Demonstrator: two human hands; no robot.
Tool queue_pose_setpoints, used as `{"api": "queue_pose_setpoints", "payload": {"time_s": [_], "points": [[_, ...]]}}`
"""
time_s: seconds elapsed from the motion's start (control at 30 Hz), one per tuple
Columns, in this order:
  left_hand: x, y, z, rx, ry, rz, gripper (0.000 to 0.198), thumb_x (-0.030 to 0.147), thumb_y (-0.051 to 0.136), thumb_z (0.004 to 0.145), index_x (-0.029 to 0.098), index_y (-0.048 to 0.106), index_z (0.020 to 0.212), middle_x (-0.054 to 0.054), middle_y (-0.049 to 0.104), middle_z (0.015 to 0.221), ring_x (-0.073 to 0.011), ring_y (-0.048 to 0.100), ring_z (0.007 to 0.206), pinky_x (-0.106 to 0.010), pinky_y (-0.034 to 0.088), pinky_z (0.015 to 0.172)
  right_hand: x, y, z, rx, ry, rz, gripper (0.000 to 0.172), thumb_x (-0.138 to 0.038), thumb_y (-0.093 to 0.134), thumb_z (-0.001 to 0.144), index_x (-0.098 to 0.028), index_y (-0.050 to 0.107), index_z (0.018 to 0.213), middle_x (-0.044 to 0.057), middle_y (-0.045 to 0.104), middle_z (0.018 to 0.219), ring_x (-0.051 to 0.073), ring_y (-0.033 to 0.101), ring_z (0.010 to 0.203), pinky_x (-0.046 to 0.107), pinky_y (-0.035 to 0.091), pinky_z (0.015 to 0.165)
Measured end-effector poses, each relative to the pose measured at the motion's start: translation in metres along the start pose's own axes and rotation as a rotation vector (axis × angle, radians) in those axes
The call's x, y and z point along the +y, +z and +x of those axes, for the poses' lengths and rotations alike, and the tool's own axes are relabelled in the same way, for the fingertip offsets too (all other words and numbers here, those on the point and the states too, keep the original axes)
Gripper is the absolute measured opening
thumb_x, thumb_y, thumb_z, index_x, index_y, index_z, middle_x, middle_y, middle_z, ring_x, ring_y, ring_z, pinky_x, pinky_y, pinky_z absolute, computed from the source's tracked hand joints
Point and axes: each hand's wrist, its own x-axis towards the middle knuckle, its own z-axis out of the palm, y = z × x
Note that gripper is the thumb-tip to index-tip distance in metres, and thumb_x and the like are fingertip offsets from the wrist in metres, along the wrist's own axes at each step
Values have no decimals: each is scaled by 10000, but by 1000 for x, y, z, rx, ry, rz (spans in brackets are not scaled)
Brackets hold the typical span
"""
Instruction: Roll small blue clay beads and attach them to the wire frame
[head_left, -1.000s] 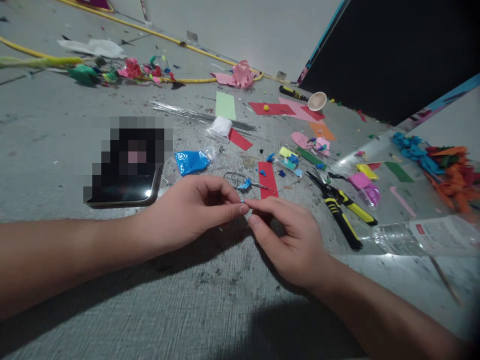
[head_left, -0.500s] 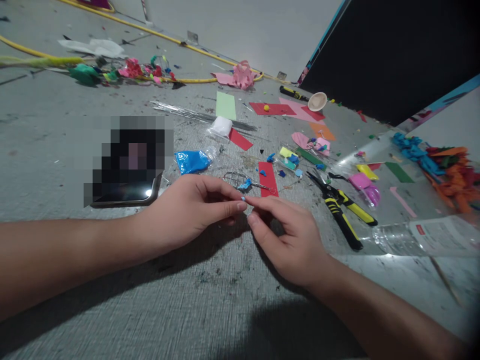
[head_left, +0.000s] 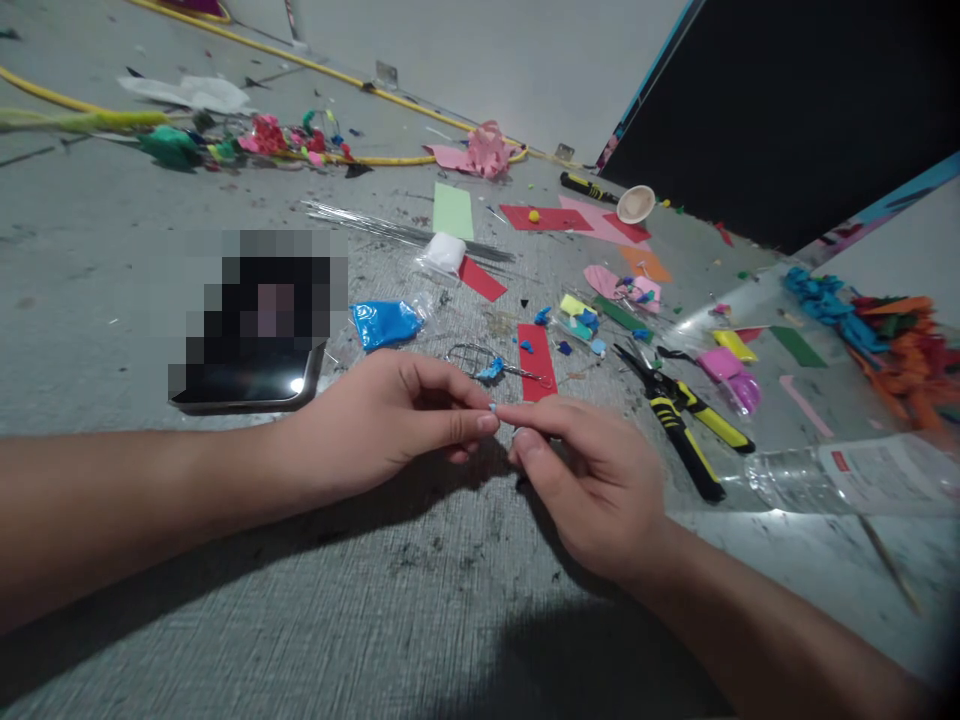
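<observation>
Tiny pale-blue bit (head_left: 493,407) just above grey surface (head_left: 420,610), pinched where both hands' fingertips meet. Left hand (head_left: 375,425): thumb and forefinger closed on bit. Right hand (head_left: 592,480): same pinch, other fingers curled. Clear bag (head_left: 382,322), 11 o'clock: blue material inside. Pliers (head_left: 686,420), 3 o'clock.

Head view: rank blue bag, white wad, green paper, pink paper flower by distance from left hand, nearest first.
From the left hand, pinching a tiny piece:
1. Blue bag, just beyond the knuckles.
2. White wad, farther back, slightly right.
3. Green paper, right behind the wad.
4. Pink paper flower, farthest back.
</observation>
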Motion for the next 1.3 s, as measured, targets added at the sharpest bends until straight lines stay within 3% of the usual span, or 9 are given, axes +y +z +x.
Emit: {"api": "queue_pose_setpoints", "payload": {"time_s": [0.23, 0.57, 0.87, 1.07, 1.3], "points": [[-1, 0, 1, -7, 9, -120, 153, 65, 743, 928, 153, 820, 829, 31, 745, 657, -56, 648, 612, -107, 515, 590, 2, 1, -1, 12, -13, -3, 214, -98, 619, 986, -121, 792, 1110, 24, 790, 802, 109, 681, 669, 234, 565, 661], [-1, -7, 6, -148, 31, -215, 123, 52, 765, 915, 143, 801, 841, 33, 722, 651, -61, 639, 621, -126, 512, 606, 2, -1, -2, -17, 10, 39, 206, -120, 640, 974, -172, 768, 1126, -7, 761, 747, 117, 669, 622, 244, 553, 617], [-3, -7, 6, -168, 28, -225, 107, 76, 770, 927, 143, 813, 855, 20, 730, 669, -65, 642, 630, -133, 518, 619, 0, -1, -1, 2, -6, 7, 186, -120, 632, 978, -137, 775, 1094, 9, 764, 757, 108, 674, 636, 230, 552, 630], [-2, -6, 6, -140, -4, -216, 87, 113, 795, 921, 146, 808, 842, 13, 736, 690, -72, 657, 607, -144, 545, 600, 0, -1, -1, 21, 26, 17, 125, -126, 638, 971, -160, 753, 938, -17, 710, 713, 88, 634, 618, 214, 514, 624], [0, -7, 4, -152, -2, -183, 99, 106, 798, 904, 153, 808, 818, 30, 732, 674, -62, 655, 603, -119, 548, 584, 3, 1, 0, -39, 96, 62, 186, -161, 649, 973, -188, 676, 790, -51, 614, 648, 80, 550, 583, 218, 461, 596]]}}
